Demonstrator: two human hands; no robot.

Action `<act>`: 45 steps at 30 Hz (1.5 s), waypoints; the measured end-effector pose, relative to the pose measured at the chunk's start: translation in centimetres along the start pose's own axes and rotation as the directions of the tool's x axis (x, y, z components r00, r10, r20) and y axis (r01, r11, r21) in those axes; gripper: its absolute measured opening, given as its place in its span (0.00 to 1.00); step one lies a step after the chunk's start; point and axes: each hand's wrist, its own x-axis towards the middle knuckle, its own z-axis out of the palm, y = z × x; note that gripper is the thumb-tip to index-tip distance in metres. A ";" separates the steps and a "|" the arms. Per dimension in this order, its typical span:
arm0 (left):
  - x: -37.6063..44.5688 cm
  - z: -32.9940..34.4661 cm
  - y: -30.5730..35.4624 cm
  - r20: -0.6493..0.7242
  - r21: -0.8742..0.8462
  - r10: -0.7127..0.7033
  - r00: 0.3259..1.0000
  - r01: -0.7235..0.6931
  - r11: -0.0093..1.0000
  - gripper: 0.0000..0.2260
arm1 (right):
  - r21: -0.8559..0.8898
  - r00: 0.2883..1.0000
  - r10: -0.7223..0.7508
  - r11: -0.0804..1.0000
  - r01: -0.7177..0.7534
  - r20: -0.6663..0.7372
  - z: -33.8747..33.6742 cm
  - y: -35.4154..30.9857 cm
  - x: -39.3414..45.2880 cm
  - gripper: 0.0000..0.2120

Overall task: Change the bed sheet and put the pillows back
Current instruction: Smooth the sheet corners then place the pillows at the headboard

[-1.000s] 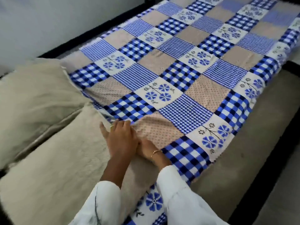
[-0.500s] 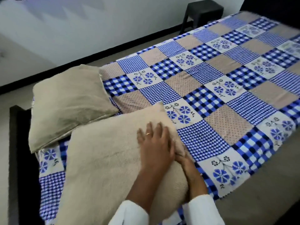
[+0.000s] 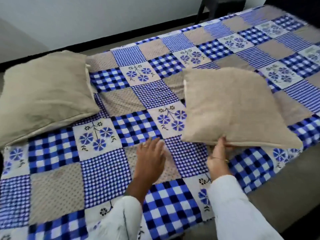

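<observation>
Leftmost, a beige pillow (image 3: 43,94) lies flat on the bed, its near edge resting on the patchwork bed sheet (image 3: 107,172) of blue checks, beige dotted squares and blue flower panels. That sheet is spread over the bed, with a strip of bare grey mattress (image 3: 277,196) showing along the near right side. Toward the middle, the left hand (image 3: 150,155) lies palm down on the sheet with its fingers straight and slightly spread, a ring on one of them, holding nothing; a white sleeve (image 3: 121,220) covers the forearm behind it. Just to its right, the right hand (image 3: 218,155), with a thin bangle at the wrist, grips the near edge of a second beige pillow (image 3: 232,108), fingers curled under the seam and thumb on top. This pillow is tilted, its near edge raised off the sheet. Beyond the bed at the upper right, a dark stool (image 3: 221,4) stands against the white wall (image 3: 103,18).
</observation>
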 end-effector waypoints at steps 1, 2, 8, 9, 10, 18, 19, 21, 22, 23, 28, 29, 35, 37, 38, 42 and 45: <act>-1.1 0.6 -2.3 0.024 0.020 -0.063 0.998 0.062 0.998 0.19 | -0.103 0.987 -0.016 0.995 -0.001 -0.161 0.9 1.4 -0.3 0.46; -2.1 0.8 -4.4 0.040 0.044 -0.118 0.992 0.116 0.992 0.18 | -0.285 0.955 -0.143 0.956 0.066 -0.261 2.2 3.3 -1.5 0.35; -9.6 0.9 -14.9 0.185 0.200 -0.094 0.978 0.056 0.978 0.17 | -0.372 0.447 -0.335 0.266 0.889 0.829 9.8 12.0 -16.2 0.19; -10.6 1.0 -16.1 0.245 0.213 -0.071 0.967 0.018 0.977 0.19 | -0.360 0.408 -0.230 0.222 0.906 0.884 10.3 13.1 -16.8 0.22; -11.3 1.0 -17.0 0.285 0.232 -0.040 0.958 -0.028 0.972 0.22 | -0.345 0.370 -0.198 0.149 0.927 0.908 11.0 13.9 -17.4 0.21; -10.1 -0.5 -17.9 0.695 0.223 -0.066 0.716 -0.127 0.966 0.13 | -0.389 0.391 -0.024 0.048 0.920 0.920 11.9 17.2 -22.2 0.12; -10.0 -0.9 -17.9 0.720 0.219 -0.053 0.692 -0.154 0.964 0.13 | -0.410 0.408 0.037 0.092 0.907 0.912 11.7 17.0 -22.2 0.15; -9.5 -1.7 -18.4 0.758 0.181 -0.013 0.652 -0.191 0.965 0.14 | -0.431 0.430 0.052 0.222 0.875 0.901 12.1 15.5 -22.4 0.18; -9.1 -1.9 -18.5 0.766 0.148 0.022 0.642 -0.209 0.967 0.14 | -0.431 0.459 -0.014 0.317 0.845 0.888 12.6 14.9 -22.3 0.18; -8.8 -2.1 -18.6 0.772 0.106 0.068 0.633 -0.233 0.967 0.14 | -0.432 0.513 -0.119 0.399 0.809 0.850 13.5 14.5 -21.9 0.16; -7.9 -2.0 -19.7 0.602 0.071 0.226 0.766 -0.333 0.940 0.15 | -0.605 0.529 -0.637 0.121 0.787 0.560 20.0 12.4 -15.4 0.12; -7.4 -2.0 -20.5 0.448 0.041 0.233 0.863 -0.280 0.959 0.14 | -0.658 0.577 -0.553 0.065 0.750 0.602 21.1 12.0 -14.4 0.16; 0.1 -1.2 -25.0 -0.169 -0.071 0.223 0.960 -0.237 0.969 0.13 | -0.307 0.222 -0.290 -0.289 0.907 0.931 22.2 15.0 -16.0 0.25; 2.3 -0.4 -26.3 -0.073 -0.025 0.206 0.976 -0.209 0.978 0.17 | -0.143 0.082 -0.413 -0.117 0.983 0.907 21.7 14.8 -15.3 0.20; 3.0 0.2 -27.3 -0.012 0.005 0.188 0.982 -0.188 0.982 0.19 | -0.169 0.129 -0.531 -0.029 0.985 0.838 21.8 13.7 -14.0 0.18; 0.9 1.7 -31.8 0.011 0.055 0.146 0.989 -0.146 0.988 0.29 | -0.579 0.448 -0.699 0.059 0.813 0.558 25.3 7.1 -5.7 0.20; -2.1 1.6 -32.6 0.005 0.013 0.044 0.999 -0.045 0.999 0.31 | -0.731 0.635 -0.470 -0.030 0.682 0.613 28.8 4.5 -1.6 0.26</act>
